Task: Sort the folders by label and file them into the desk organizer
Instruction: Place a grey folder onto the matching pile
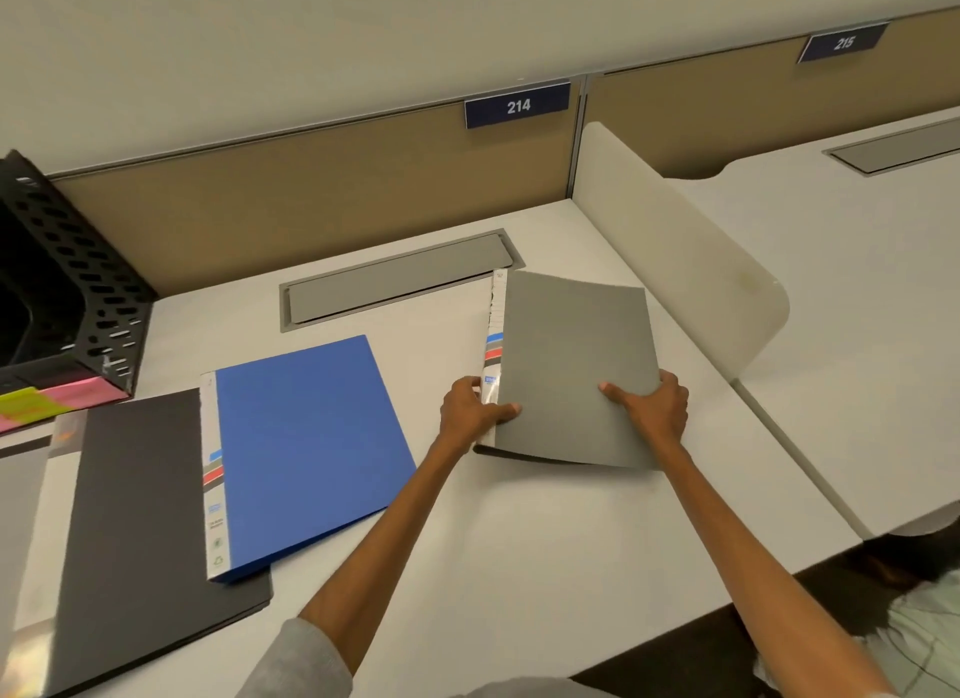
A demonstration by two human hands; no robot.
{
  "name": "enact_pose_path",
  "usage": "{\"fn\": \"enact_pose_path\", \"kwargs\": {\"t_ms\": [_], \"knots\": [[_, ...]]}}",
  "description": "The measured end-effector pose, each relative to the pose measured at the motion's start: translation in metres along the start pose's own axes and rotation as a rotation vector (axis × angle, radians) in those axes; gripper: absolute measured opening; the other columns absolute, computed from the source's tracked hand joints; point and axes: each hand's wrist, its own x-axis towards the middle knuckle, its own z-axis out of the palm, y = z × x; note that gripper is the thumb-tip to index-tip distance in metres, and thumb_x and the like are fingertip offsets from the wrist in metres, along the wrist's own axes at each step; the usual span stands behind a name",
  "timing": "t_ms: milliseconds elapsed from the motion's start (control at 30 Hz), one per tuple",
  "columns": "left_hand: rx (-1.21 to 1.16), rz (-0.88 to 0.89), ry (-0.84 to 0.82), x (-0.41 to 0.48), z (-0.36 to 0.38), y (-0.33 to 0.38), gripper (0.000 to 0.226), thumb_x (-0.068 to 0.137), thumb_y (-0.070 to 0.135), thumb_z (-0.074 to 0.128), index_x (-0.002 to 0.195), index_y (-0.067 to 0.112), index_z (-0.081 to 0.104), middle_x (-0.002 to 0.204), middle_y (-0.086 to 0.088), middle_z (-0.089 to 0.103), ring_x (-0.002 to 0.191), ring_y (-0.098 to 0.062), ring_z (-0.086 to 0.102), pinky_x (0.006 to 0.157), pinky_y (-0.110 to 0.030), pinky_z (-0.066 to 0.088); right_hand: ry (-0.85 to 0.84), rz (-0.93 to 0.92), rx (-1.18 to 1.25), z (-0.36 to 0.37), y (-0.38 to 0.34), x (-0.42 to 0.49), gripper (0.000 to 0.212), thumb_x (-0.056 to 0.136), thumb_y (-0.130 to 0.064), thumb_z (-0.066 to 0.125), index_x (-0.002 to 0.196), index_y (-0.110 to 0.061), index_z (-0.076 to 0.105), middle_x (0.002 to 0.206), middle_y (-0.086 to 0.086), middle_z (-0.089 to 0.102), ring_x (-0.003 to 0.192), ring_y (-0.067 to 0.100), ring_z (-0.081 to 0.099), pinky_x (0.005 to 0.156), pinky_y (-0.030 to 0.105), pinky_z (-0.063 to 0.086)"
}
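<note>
The left hand (470,409) pinched the spine edge of a flat grey plastic folder (571,364), and the right hand (654,406) gripped its right edge, with the near edge raised off the white table (519,541). To the left, a flat blue plastic folder (306,437) lay overlapping a black folder (135,515), near the black perforated desk organizer (67,281).

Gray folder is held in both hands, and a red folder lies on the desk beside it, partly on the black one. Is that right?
Almost. The folder lying there is blue, not red. The head view shows the blue folder flat on the desk, partly on the black folder, while the left hand and right hand hold the gray folder.
</note>
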Motion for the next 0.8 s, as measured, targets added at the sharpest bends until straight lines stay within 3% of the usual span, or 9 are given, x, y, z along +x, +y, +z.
{"fn": "enact_pose_path", "kwargs": {"t_ms": [133, 233, 367, 467, 633, 800], "knots": [[-0.067, 0.022, 0.083, -0.005, -0.034, 0.013, 0.080, 0.064, 0.033, 0.090, 0.130, 0.011, 0.050, 0.113, -0.010, 0.065, 0.095, -0.026, 0.068, 0.086, -0.043, 0.058, -0.008, -0.063, 0.066, 0.016, -0.028, -0.006, 0.096, 0.058, -0.058, 0.084, 0.134, -0.017, 0.043, 0.127, 0.006, 0.047, 0.105, 0.026, 0.054, 0.088, 0.036, 0.045], [-0.120, 0.045, 0.148, -0.013, -0.059, 0.023, 0.081, 0.058, 0.032, 0.093, 0.127, 0.015, 0.052, 0.105, -0.006, 0.066, 0.090, -0.022, 0.069, 0.083, -0.043, 0.059, -0.044, -0.093, 0.125, 0.031, -0.045, -0.012, 0.095, 0.058, -0.058, 0.084, 0.134, -0.018, 0.043, 0.127, 0.003, 0.046, 0.102, 0.022, 0.053, 0.091, 0.039, 0.048], [-0.149, 0.119, 0.246, -0.025, -0.085, 0.033, 0.081, 0.055, 0.029, 0.094, 0.123, 0.018, 0.052, 0.097, 0.003, 0.062, 0.083, -0.009, 0.067, 0.070, -0.029, 0.059, -0.120, -0.091, 0.184, 0.059, -0.061, -0.024, 0.094, 0.061, -0.057, 0.084, 0.135, -0.016, 0.044, 0.129, 0.004, 0.047, 0.110, 0.025, 0.054, 0.098, 0.044, 0.048], [-0.103, 0.198, 0.345, -0.038, -0.096, 0.042, 0.075, 0.060, 0.037, 0.090, 0.122, 0.022, 0.050, 0.096, 0.008, 0.057, 0.080, -0.001, 0.062, 0.062, -0.015, 0.050, -0.194, -0.087, 0.226, 0.082, -0.072, -0.034, 0.092, 0.063, -0.054, 0.084, 0.135, -0.012, 0.047, 0.131, 0.007, 0.051, 0.114, 0.028, 0.057, 0.100, 0.048, 0.048], [-0.102, 0.291, 0.446, -0.060, -0.106, 0.056, 0.062, 0.065, 0.053, 0.083, 0.113, 0.033, 0.049, 0.096, 0.011, 0.061, 0.082, -0.002, 0.065, 0.061, -0.013, 0.047, -0.297, -0.166, 0.204, 0.116, -0.092, -0.054, 0.076, 0.070, -0.052, 0.081, 0.127, -0.009, 0.054, 0.124, 0.010, 0.060, 0.105, 0.029, 0.061, 0.094, 0.045, 0.053], [-0.068, 0.324, 0.524, -0.069, -0.125, 0.052, 0.058, 0.068, 0.045, 0.083, 0.115, 0.029, 0.052, 0.098, 0.010, 0.062, 0.077, 0.006, 0.060, 0.053, -0.001, 0.041, -0.355, -0.203, 0.178, 0.147, -0.106, -0.072, 0.074, 0.075, -0.051, 0.075, 0.132, -0.010, 0.050, 0.129, 0.010, 0.058, 0.109, 0.030, 0.059, 0.099, 0.047, 0.050]]}}
